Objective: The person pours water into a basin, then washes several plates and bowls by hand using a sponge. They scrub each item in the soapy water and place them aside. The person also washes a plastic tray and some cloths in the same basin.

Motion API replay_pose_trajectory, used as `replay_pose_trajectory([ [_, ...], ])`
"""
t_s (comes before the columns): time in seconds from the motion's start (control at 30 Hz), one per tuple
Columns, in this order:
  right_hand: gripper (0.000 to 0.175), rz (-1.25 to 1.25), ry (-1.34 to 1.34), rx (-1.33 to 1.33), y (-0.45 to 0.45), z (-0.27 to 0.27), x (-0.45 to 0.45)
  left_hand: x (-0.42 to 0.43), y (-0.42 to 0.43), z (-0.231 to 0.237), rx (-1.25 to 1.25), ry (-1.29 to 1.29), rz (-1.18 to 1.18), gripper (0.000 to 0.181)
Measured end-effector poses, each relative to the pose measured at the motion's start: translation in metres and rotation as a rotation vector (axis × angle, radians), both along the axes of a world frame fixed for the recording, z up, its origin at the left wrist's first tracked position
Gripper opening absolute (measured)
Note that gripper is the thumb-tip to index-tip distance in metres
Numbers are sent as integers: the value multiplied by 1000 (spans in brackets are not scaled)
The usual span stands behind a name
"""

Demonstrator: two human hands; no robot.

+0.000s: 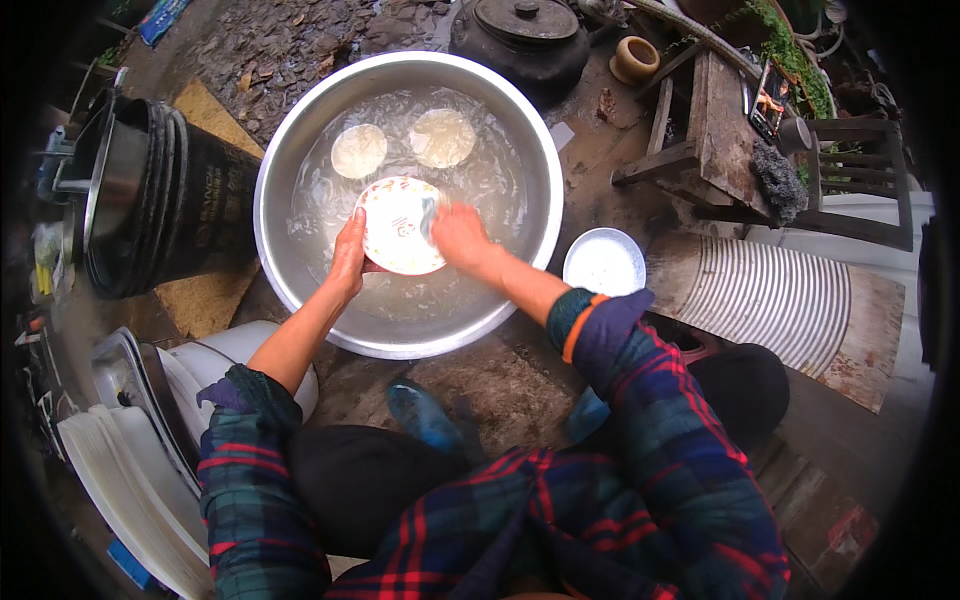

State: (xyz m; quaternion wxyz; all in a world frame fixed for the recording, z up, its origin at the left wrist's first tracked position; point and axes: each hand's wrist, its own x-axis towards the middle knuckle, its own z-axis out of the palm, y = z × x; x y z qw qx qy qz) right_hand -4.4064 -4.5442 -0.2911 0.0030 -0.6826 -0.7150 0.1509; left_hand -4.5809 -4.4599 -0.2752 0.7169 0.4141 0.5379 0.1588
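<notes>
My left hand (349,251) grips the left edge of a white patterned plate (397,225) with a red rim. The plate is held above cloudy water in a large round metal basin (536,195). Against the plate's right side, my right hand (459,231) presses a greyish-blue cloth or sponge (429,219), partly hidden by the fingers. Beyond the plate, two pale round dishes (359,151) (442,138) lie in the water. To the right of the basin, a metal bowl (604,262) with whitish contents rests on the ground.
A lidded blackened pot (525,45) and a small clay pot (634,60) stand behind the basin. At right are a wooden stool (720,127), dark steel wool and a ribbed washboard (772,300). Black buckets (172,195) lie left; trays and white basins (142,465) lean at lower left.
</notes>
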Motion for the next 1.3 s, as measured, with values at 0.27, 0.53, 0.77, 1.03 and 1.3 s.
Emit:
replay_pose_trajectory([
  [0.27, 19, -111, 540, 382, 32, -3, -27, 2, -3, -6, -69, 3, -29, 60],
  [0.53, 30, -181, -166, -31, 2, -43, 32, -9, 13, 14, 297, 86, -84, 58],
  [0.77, 40, -384, 527, -170, 1, -36, 57, -22, 19, -9, 622, 199, -111, 56],
  [1.03, 35, -475, 1019, 262, 40, -48, -25, -4, -9, -32, 44, 28, -64, 61],
  [1.3, 21, 87, 781, 131, -15, -14, -15, -34, 10, -46, -53, 72, 16, 67],
])
